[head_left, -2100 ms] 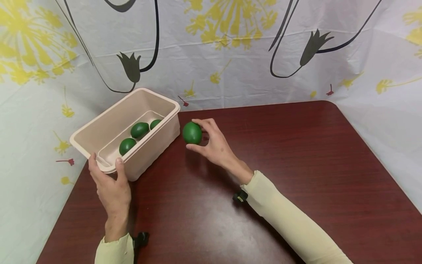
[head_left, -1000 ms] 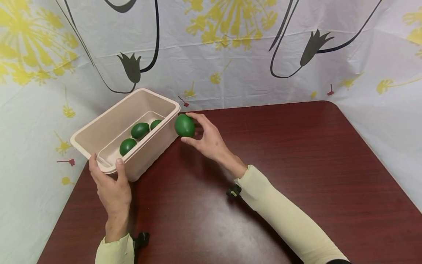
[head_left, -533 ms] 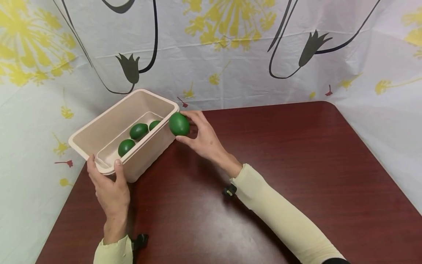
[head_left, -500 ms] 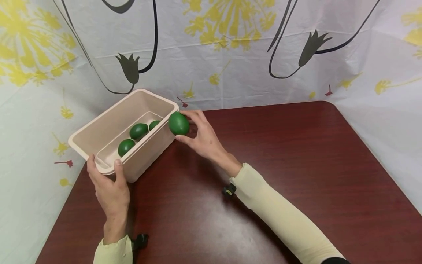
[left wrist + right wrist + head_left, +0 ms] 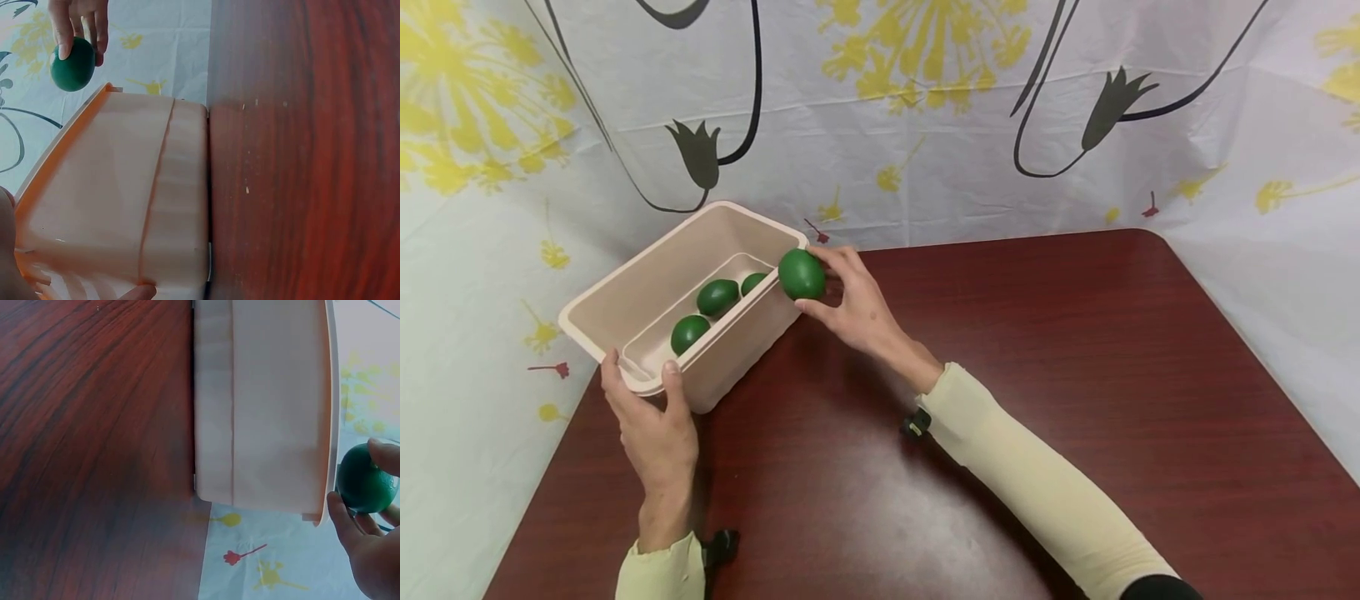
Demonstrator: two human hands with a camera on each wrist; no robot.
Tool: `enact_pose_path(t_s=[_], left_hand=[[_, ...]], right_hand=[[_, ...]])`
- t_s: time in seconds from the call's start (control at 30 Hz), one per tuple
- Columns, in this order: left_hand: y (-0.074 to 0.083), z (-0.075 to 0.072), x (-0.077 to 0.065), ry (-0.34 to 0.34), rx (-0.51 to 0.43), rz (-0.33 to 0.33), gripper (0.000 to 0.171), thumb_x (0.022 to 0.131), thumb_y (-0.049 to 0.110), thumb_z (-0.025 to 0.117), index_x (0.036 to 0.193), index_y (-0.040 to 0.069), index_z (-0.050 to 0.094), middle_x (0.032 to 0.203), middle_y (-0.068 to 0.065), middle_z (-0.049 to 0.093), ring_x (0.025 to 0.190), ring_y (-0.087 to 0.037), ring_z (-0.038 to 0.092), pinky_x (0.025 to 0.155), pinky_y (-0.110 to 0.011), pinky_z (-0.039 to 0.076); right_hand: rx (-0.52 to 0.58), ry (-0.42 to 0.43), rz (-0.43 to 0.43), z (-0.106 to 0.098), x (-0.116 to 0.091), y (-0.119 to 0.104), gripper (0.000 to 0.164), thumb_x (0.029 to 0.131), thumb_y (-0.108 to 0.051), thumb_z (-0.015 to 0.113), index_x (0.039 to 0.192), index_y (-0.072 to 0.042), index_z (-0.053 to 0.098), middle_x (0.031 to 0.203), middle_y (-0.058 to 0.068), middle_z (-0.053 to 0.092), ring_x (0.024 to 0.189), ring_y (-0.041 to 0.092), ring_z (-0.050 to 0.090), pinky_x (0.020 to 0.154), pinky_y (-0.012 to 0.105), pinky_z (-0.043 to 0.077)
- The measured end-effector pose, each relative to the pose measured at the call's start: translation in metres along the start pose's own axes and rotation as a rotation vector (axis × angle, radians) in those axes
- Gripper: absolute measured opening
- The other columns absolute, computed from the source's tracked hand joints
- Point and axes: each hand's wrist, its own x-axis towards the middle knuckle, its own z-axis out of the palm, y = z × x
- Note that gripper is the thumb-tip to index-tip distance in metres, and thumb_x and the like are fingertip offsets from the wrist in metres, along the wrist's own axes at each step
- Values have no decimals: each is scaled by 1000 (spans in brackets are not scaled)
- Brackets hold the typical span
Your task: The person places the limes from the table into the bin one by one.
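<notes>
My right hand (image 5: 867, 315) holds a glossy green lime (image 5: 801, 274) between thumb and fingers at the far right corner of a beige plastic bin (image 5: 745, 342). In the right wrist view the lime (image 5: 367, 481) is level with the bin's rim (image 5: 333, 412), fingertips right at that rim. From the left wrist, the lime (image 5: 72, 67) appears above the bin's far end. My left hand (image 5: 658, 442) grips the bin's near corner, its thumb on the rim. Inside on the floor lie three more limes (image 5: 718, 297), the farthest partly hidden by the side wall.
The bin stands at the left of a dark red wooden table (image 5: 1037, 375). Behind and to the left hangs a white sheet (image 5: 910, 192) printed with yellow and grey flowers. Black wrist cameras (image 5: 916, 425) sit on both cream sleeves (image 5: 1030, 475).
My right hand has carried the lime left and upward, from beside the bin to its rim. My left hand and the bin have stayed in place.
</notes>
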Motion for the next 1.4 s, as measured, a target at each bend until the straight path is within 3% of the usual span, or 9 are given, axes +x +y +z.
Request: enact_pose_path(t_s=[0.47,0.9,1.13,1.4], left_hand=[[1,0,0,4,3,-5,71,98,52,60,161,38,30,166,0,38,143,-41,48,114,-68,34],[0,0,-1,0,11,-7,72,98,53,59,161,38,29,167,2,37,144,-41,48,114,-69,34],[1,0,-2,-5,8,-4,72,98,52,60,162,36,29,167,1,37,144,-39,47,115,-68,34],[1,0,-1,4,-1,2,71,98,52,60,161,38,30,166,-1,38,144,-40,48,114,-68,34]], right_hand=[[-14,-1,17,1,4,-3,70,89,-10,82,152,-8,51,133,14,55,124,26,65,104,27,54],[64,12,22,8,7,-1,69,92,-10,79,154,-6,49,135,13,56,123,27,66,102,32,56],[135,22,69,12,6,3,68,93,-12,78,154,-6,49,137,14,57,120,28,70,95,25,58],[149,42,92,12,11,1,66,93,-15,78,152,-10,52,142,13,61,111,26,73,91,26,59]])
